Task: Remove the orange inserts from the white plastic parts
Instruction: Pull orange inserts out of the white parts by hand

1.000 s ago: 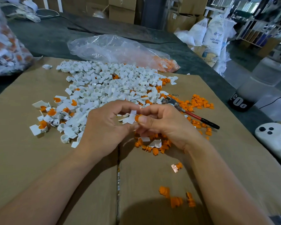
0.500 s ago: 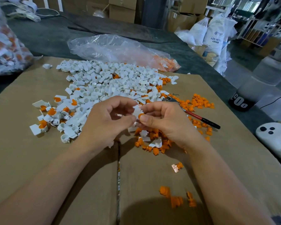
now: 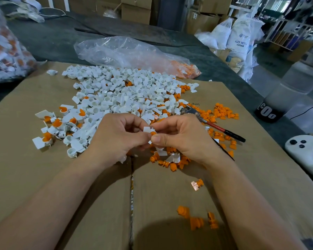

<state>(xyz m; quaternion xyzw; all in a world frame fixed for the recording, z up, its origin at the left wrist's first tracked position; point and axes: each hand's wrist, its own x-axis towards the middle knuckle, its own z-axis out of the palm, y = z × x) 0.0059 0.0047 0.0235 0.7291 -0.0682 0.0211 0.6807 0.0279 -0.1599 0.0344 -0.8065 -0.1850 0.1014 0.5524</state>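
Observation:
My left hand (image 3: 116,139) and my right hand (image 3: 182,138) meet over the middle of the cardboard sheet (image 3: 25,168). Between their fingertips sits one small white plastic part (image 3: 147,129) with an orange insert (image 3: 153,133) showing at its right end. The left fingers pinch the white body, and the right thumb and forefinger pinch the orange end. A big heap of white parts (image 3: 123,94) lies behind the hands. Several white parts with orange inserts (image 3: 56,122) lie at the left. Loose orange inserts (image 3: 170,162) lie under my right hand.
Red-handled pliers (image 3: 213,124) lie to the right of my right hand among more orange inserts (image 3: 224,112). A clear plastic bag (image 3: 134,55) lies behind the heap, a full bag (image 3: 5,55) at the far left. More orange inserts (image 3: 197,219) lie near the front. A white object (image 3: 304,150) sits at right.
Both hands have lifted a little with the part between them. The orange insert now shows more plainly between the fingertips.

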